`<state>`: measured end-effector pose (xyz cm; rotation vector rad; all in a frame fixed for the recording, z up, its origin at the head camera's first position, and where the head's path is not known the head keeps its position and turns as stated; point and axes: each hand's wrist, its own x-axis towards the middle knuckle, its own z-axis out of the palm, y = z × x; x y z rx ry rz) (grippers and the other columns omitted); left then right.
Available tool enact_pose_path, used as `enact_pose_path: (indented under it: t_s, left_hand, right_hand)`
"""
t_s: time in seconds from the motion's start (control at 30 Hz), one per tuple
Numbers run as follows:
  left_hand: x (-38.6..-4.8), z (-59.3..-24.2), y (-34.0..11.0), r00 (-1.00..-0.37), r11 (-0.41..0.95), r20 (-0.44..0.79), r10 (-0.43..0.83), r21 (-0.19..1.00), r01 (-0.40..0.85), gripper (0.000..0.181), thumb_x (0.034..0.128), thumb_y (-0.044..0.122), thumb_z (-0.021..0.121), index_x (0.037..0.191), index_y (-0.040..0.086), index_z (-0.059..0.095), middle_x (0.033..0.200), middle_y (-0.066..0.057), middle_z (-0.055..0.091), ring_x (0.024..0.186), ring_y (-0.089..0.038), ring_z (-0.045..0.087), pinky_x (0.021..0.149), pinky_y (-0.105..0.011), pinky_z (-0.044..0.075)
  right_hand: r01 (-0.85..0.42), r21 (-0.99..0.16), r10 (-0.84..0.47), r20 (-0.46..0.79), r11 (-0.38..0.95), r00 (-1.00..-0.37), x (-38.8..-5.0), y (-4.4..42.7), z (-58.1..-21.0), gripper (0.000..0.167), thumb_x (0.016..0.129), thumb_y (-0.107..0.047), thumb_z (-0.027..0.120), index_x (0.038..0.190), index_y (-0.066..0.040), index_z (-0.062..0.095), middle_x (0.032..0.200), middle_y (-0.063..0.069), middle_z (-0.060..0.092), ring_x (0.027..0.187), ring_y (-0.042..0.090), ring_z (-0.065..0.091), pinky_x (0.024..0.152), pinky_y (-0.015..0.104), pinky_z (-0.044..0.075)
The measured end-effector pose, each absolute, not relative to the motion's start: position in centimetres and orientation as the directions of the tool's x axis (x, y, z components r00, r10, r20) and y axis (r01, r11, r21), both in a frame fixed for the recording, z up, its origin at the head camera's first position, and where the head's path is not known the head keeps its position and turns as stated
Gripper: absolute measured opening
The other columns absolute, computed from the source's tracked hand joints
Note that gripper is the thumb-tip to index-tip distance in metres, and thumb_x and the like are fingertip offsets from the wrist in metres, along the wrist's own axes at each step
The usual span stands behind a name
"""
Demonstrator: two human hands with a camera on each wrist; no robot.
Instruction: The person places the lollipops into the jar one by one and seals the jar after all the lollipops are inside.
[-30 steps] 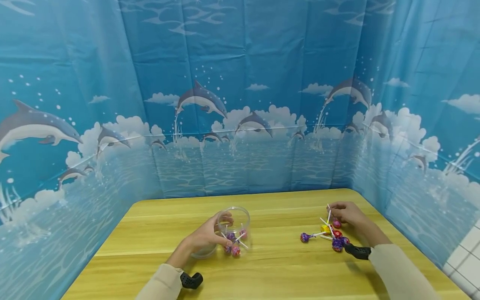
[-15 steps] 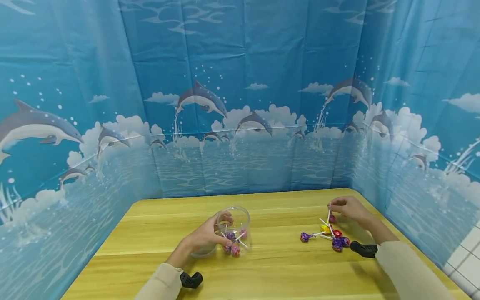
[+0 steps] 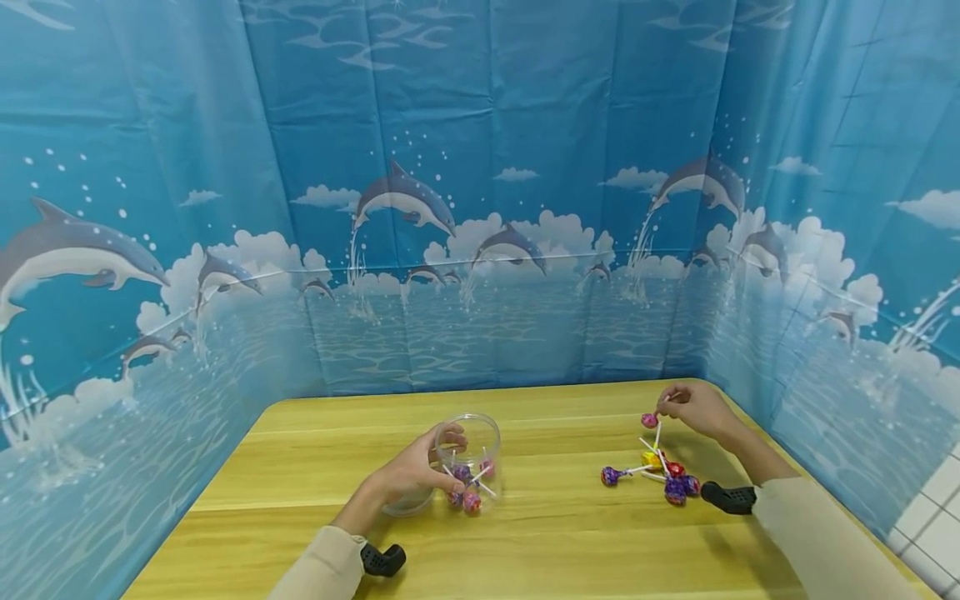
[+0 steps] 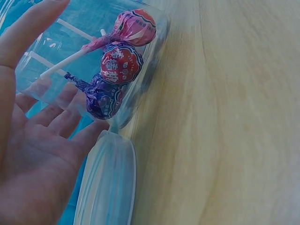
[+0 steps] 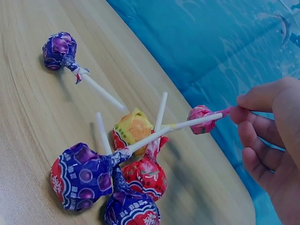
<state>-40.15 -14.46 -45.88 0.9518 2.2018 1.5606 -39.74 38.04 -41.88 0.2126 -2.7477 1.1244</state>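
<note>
A clear plastic jar (image 3: 491,442) with several purple and pink lollipops inside stands left of centre; my left hand (image 3: 411,468) curls round its side. Through the wall in the left wrist view show a pink lollipop (image 4: 136,27) and purple ones (image 4: 104,99). My right hand (image 3: 697,410) pinches a pink lollipop (image 3: 649,421) near its stick, raised above the far side of a pile. In the right wrist view that pink lollipop (image 5: 200,119) hangs from finger and thumb, beside purple (image 5: 80,177), red (image 5: 146,177) and yellow (image 5: 133,130) lollipops.
A round translucent lid (image 3: 409,503) lies on the wooden table (image 3: 555,533), just left of the jar under my left hand. One purple lollipop (image 3: 610,476) lies at the left of the pile. A blue dolphin-print curtain (image 3: 525,333) surrounds the table's back and sides.
My right hand has moved up and away from the pile, and the pink lollipop has come with it, swinging to the left of the fingers. The left hand and jar stay in place.
</note>
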Motion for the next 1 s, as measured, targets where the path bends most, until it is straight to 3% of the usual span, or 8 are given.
enact_pose_path:
  t_s: [0.17, 0.43, 0.67, 1.0]
  left_hand:
    - [-40.2, -46.0, -14.4, -0.743, 0.188, 0.149, 0.653, 0.918, 0.349, 0.084, 0.0856, 0.016, 0.085, 0.155, 0.009, 0.038, 0.151, -0.026, 0.043, 0.134, -0.04, 0.049, 0.111, -0.057, 0.038]
    - [-40.1, -46.0, -14.4, -0.744, 0.197, 0.151, 0.651, 0.912, 0.358, 0.084, 0.0863, 0.015, 0.085, 0.155, 0.01, 0.038, 0.15, -0.023, 0.044, 0.134, -0.035, 0.05, 0.111, -0.057, 0.039]
    - [-40.1, -46.0, -14.4, -0.745, 0.196, 0.149, 0.65, 0.914, 0.354, 0.084, 0.086, 0.015, 0.085, 0.155, 0.009, 0.038, 0.15, -0.024, 0.044, 0.134, -0.035, 0.05, 0.111, -0.056, 0.039]
    - [-40.1, -45.8, -14.5, -0.745, 0.2, 0.141, 0.652, 0.916, 0.349, 0.084, 0.0864, 0.016, 0.084, 0.156, 0.01, 0.037, 0.151, -0.024, 0.043, 0.135, -0.036, 0.049, 0.111, -0.055, 0.039]
  right_hand:
    - [-0.234, -0.662, -0.095, 0.238, 0.712, -0.967, -39.4, 37.8, -41.3, 0.028, 0.1, -0.028, 0.071, 0.108, 0.0, 0.073, 0.102, 0.013, 0.074, 0.092, 0.037, 0.068, 0.073, 0.049, 0.057]
    - [-0.26, -0.652, -0.115, 0.257, 0.713, -0.96, -39.5, 37.1, -40.5, 0.024, 0.103, -0.022, 0.067, 0.111, 0.0, 0.075, 0.103, 0.014, 0.075, 0.091, 0.03, 0.071, 0.075, 0.048, 0.057]
    - [-0.275, -0.7, -0.118, 0.266, 0.659, -0.957, -40.1, 34.7, -40.0, 0.025, 0.102, -0.022, 0.069, 0.111, 0.001, 0.072, 0.095, 0.005, 0.074, 0.09, 0.022, 0.069, 0.078, 0.042, 0.056]
    - [-0.311, -0.765, -0.16, 0.268, 0.564, -0.95, -40.3, 31.9, -39.1, 0.025, 0.102, -0.022, 0.069, 0.108, 0.002, 0.067, 0.096, 0.007, 0.075, 0.093, 0.024, 0.069, 0.086, 0.045, 0.055]
